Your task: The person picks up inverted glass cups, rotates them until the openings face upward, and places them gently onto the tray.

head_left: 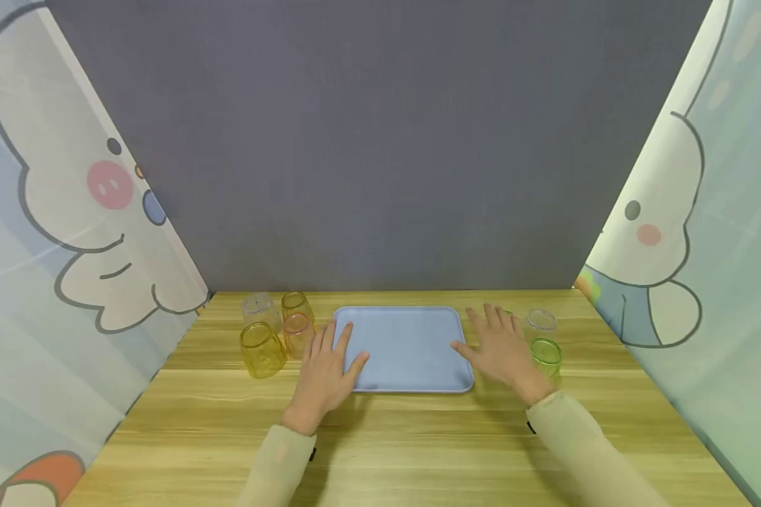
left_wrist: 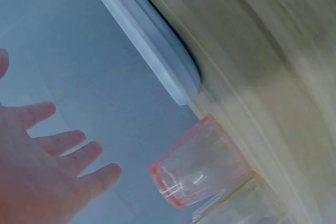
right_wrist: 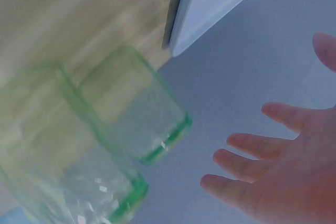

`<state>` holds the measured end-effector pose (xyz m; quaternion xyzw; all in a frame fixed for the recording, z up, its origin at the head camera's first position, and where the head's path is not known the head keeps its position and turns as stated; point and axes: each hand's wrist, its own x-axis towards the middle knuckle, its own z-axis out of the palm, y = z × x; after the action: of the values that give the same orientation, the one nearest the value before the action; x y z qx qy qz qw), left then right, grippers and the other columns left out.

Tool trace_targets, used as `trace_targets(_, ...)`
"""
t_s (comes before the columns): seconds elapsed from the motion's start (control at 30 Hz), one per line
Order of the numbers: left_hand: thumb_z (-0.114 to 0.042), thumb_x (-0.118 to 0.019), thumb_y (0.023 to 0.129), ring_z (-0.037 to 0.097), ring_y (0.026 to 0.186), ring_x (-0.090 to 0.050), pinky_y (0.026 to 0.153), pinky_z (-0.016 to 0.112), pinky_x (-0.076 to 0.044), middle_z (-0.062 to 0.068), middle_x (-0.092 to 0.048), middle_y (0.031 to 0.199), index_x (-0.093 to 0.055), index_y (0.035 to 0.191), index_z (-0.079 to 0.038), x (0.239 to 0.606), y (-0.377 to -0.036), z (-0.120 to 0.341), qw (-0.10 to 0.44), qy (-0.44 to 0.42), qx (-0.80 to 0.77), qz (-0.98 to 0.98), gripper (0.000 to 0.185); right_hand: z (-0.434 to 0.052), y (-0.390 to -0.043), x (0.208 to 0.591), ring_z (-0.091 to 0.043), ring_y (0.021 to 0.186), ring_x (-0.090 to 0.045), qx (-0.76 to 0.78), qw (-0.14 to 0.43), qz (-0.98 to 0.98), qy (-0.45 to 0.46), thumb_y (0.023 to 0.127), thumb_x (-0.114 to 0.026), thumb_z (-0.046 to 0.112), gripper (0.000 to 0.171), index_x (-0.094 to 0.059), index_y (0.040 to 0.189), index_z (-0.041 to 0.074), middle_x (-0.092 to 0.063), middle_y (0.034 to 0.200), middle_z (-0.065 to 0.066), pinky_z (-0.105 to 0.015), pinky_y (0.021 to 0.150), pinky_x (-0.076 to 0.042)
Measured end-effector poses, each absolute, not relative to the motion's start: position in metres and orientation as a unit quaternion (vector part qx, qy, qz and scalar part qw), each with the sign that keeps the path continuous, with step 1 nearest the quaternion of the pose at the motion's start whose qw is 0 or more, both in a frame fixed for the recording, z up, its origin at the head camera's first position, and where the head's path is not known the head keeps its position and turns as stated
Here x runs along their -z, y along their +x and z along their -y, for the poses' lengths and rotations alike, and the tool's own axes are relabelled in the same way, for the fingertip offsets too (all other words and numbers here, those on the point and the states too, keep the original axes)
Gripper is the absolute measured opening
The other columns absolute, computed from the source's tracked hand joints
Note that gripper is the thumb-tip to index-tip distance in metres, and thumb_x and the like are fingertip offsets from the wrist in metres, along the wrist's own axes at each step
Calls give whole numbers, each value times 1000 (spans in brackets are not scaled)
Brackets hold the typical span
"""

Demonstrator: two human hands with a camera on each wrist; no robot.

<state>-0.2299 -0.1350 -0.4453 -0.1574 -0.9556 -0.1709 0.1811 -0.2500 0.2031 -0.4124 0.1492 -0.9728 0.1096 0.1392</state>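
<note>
Left hand (head_left: 322, 377), right hand (head_left: 502, 351) palm-down, fingers (left_wrist: 101, 179) spread, forearms (head_left: 279, 461) angled inward

Pale blue tray (head_left: 404, 348); yellowish desk (head_left: 418, 451) with streaked wood grain. Transparent tumblers: yellow tumbler (head_left: 263, 354), amber tumbler (head_left: 297, 305), pink tumbler (head_left: 299, 336), green tumblers (right_wrist: 139, 111), colourless tumblers (head_left: 541, 322). Plain dark grey panel (head_left: 380, 141); cream sleeves (head_left: 277, 461); pale blue curtains (head_left: 751, 211) printed with white, grey-outlined, pink-marked cartoon animals (head_left: 70, 190).

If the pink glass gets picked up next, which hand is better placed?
Probably the left hand: it is empty and close to the pink glass. The right hand is also empty, but across the tray, near a green glass.
</note>
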Motion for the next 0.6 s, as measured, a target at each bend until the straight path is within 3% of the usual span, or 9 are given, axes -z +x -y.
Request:
trace_targets(0.2,-52,-47,104,49,139,-38,114,64,-29,27,-32,158,-42,154,-6,440,-227,132,187,-149,194,951,68,-212,-258,399,-59,135,-36,-96,136,976,140,96,-62,50,78,-44,150,-2,-38,147,-40,-70,109,-29)
trace_targets(0.6,-39,-58,103,48,132,-47,104,63,-41,28,-46,147,-51,145,0,438,-230,130,207,-148,242,936,58,-230,-281,381,-61,132,-39,-93,59,987,115,98,-61,40,72,-40,151,-4,-37,149,-39,-74,101,-36)
